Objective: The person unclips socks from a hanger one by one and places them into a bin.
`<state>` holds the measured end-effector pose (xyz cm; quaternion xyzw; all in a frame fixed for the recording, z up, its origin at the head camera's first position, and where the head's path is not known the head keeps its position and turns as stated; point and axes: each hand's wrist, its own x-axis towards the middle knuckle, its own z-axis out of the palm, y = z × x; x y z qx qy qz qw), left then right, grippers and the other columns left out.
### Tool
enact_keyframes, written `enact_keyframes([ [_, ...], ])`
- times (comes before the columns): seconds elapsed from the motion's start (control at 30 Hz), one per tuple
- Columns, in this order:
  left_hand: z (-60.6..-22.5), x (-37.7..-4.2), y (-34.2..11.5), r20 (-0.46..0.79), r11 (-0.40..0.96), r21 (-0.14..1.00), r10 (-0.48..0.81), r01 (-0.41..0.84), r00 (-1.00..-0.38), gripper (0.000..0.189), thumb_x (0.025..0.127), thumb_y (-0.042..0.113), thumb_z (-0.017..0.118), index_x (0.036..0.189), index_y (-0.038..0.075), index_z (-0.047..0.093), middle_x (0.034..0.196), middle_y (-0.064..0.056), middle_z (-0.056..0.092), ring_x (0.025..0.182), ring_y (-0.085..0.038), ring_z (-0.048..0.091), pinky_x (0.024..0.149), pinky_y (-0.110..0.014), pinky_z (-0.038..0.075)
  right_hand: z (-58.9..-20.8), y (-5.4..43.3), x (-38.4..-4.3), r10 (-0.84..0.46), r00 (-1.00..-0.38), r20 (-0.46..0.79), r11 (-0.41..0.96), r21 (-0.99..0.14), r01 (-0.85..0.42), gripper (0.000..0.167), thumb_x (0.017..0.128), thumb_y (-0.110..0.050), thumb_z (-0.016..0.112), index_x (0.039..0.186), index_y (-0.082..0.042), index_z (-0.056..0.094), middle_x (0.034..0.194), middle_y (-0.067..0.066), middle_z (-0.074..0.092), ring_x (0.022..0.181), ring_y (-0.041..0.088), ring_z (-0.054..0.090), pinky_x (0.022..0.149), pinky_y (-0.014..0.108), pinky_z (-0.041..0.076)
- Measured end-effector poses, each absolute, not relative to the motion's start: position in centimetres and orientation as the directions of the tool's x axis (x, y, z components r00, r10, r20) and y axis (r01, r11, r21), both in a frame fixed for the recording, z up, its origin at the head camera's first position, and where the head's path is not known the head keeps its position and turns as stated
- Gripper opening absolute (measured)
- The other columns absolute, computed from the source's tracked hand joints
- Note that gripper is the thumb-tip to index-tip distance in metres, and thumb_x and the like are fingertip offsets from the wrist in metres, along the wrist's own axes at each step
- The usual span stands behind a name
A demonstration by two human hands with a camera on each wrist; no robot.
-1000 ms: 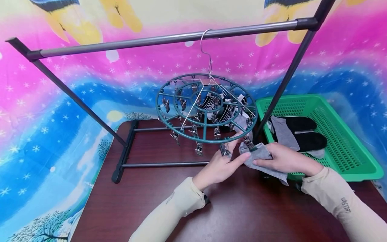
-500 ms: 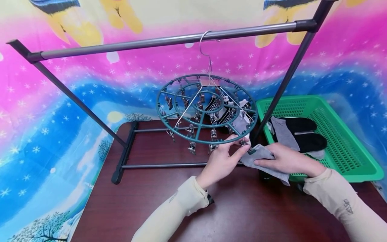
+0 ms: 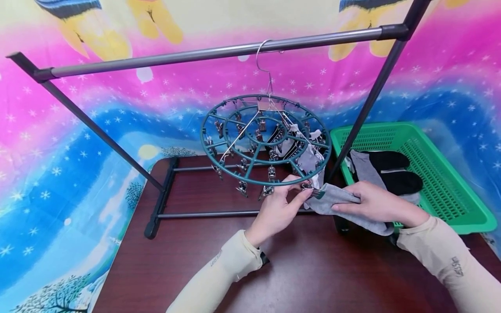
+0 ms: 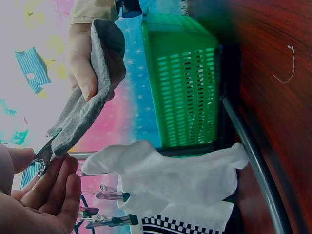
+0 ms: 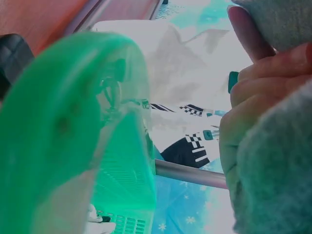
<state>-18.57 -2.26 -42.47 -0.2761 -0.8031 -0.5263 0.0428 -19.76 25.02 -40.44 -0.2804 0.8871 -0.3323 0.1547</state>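
Observation:
My left hand (image 3: 275, 213) pinches a metal clip (image 4: 45, 153) between thumb and fingers, below the near rim of a round green clip hanger (image 3: 270, 105). The clip's dark green tips lie right at the end of a grey sock (image 4: 80, 122). To the right, my right hand (image 3: 379, 202) grips that sock, thumb on top and fingers beneath, so it stretches from the clip to the hand. Behind the hands, white socks (image 4: 165, 168) with black checkered bands hang from other clips. In the right wrist view, the right hand's own fingers hide most of the grip.
A dark metal rack (image 3: 219, 52) carries the hanger on its top bar, and several bare clips (image 3: 242, 188) dangle from it. At the right, a green basket (image 3: 465, 191) holds black and grey socks (image 3: 401, 182). All stand on a brown table (image 3: 305, 269).
My left thumb and fingers have moved from the sock's edge onto the clip. The hanger has turned slightly, and the right hand has drawn the grey sock a little to the right.

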Motion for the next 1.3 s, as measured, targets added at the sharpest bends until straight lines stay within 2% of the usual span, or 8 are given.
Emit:
enact_keyframes([
  [0.1, -42.5, -18.6, -2.3, 0.357, 0.290, 0.826, 0.394, 0.483, -0.847, 0.027, 0.107, 0.033, 0.059, 0.126, 0.015, 0.065, 0.109, 0.000, 0.073, 0.100, -0.007, 0.065, 0.086, -0.024, 0.050, -40.4, 25.1, -19.6, -0.605, -0.792, -0.080, 0.616, -0.678, -0.402, 0.018, 0.098, -0.032, 0.072, 0.082, -0.026, 0.070, 0.066, -0.013, 0.058, 0.057, 0.004, 0.055, 0.055, 0.025, 0.048],
  [0.33, -42.4, -18.4, -2.6, 0.332, 0.283, 0.843, 0.396, 0.457, -0.856, 0.031, 0.105, 0.033, 0.061, 0.129, 0.014, 0.068, 0.117, 0.002, 0.072, 0.113, -0.006, 0.066, 0.090, -0.026, 0.052, -40.5, 25.2, -19.5, -0.626, -0.780, -0.017, 0.578, -0.682, -0.449, 0.025, 0.099, -0.027, 0.072, 0.075, -0.028, 0.065, 0.063, -0.016, 0.053, 0.056, 0.003, 0.051, 0.054, 0.024, 0.045],
  [0.57, -42.5, -18.3, -2.9, 0.366, 0.276, 0.832, 0.378, 0.481, -0.850, 0.030, 0.104, 0.032, 0.064, 0.125, 0.014, 0.074, 0.119, 0.004, 0.073, 0.106, -0.005, 0.064, 0.077, -0.022, 0.049, -41.0, 25.4, -19.6, -0.669, -0.740, 0.070, 0.494, -0.702, -0.513, 0.034, 0.100, -0.016, 0.069, 0.069, -0.029, 0.063, 0.062, -0.022, 0.046, 0.054, -0.001, 0.048, 0.051, 0.020, 0.040],
  [0.9, -42.5, -18.5, -3.4, 0.386, 0.245, 0.854, 0.295, 0.459, -0.874, 0.020, 0.101, 0.030, 0.069, 0.116, 0.019, 0.075, 0.117, 0.005, 0.075, 0.106, -0.005, 0.066, 0.070, -0.021, 0.042, -40.2, 27.3, -19.8, -0.616, -0.781, 0.098, 0.518, -0.696, -0.497, 0.043, 0.102, -0.012, 0.065, 0.063, -0.023, 0.050, 0.060, -0.020, 0.032, 0.050, -0.004, 0.032, 0.046, 0.023, 0.034],
  [1.0, -42.5, -18.4, -3.3, 0.415, 0.234, 0.839, 0.308, 0.491, -0.856, 0.020, 0.101, 0.027, 0.069, 0.117, 0.016, 0.075, 0.118, 0.004, 0.073, 0.108, -0.007, 0.064, 0.079, -0.023, 0.046, -39.6, 28.6, -20.2, -0.522, -0.847, 0.102, 0.597, -0.666, -0.448, 0.043, 0.104, -0.016, 0.063, 0.063, -0.020, 0.049, 0.058, -0.018, 0.034, 0.048, -0.001, 0.036, 0.046, 0.026, 0.036],
  [1.13, -42.6, -18.3, -3.2, 0.443, 0.229, 0.821, 0.321, 0.522, -0.837, 0.021, 0.102, 0.025, 0.068, 0.118, 0.014, 0.075, 0.117, 0.002, 0.071, 0.105, -0.009, 0.063, 0.084, -0.028, 0.050, -38.9, 31.2, -21.4, -0.324, -0.946, 0.007, 0.685, -0.688, -0.240, 0.040, 0.108, -0.030, 0.056, 0.075, -0.010, 0.063, 0.063, -0.006, 0.057, 0.049, 0.012, 0.056, 0.050, 0.030, 0.047],
  [1.23, -42.6, -18.2, -3.2, 0.428, 0.238, 0.827, 0.323, 0.510, -0.844, 0.022, 0.102, 0.026, 0.068, 0.119, 0.014, 0.075, 0.119, 0.002, 0.070, 0.108, -0.010, 0.065, 0.087, -0.029, 0.052, -38.5, 33.5, -22.8, -0.200, -0.976, -0.084, 0.693, -0.717, -0.080, 0.049, 0.109, -0.043, 0.049, 0.089, -0.003, 0.067, 0.072, 0.007, 0.067, 0.054, 0.024, 0.065, 0.054, 0.036, 0.054],
  [1.3, -42.6, -18.2, -3.2, 0.412, 0.245, 0.834, 0.319, 0.494, -0.854, 0.022, 0.102, 0.026, 0.068, 0.120, 0.015, 0.074, 0.120, 0.002, 0.071, 0.112, -0.010, 0.066, 0.088, -0.032, 0.053, -38.3, 34.9, -23.8, -0.150, -0.980, -0.131, 0.682, -0.732, -0.006, 0.052, 0.109, -0.047, 0.047, 0.093, -0.001, 0.066, 0.073, 0.009, 0.068, 0.056, 0.027, 0.066, 0.055, 0.037, 0.055],
])
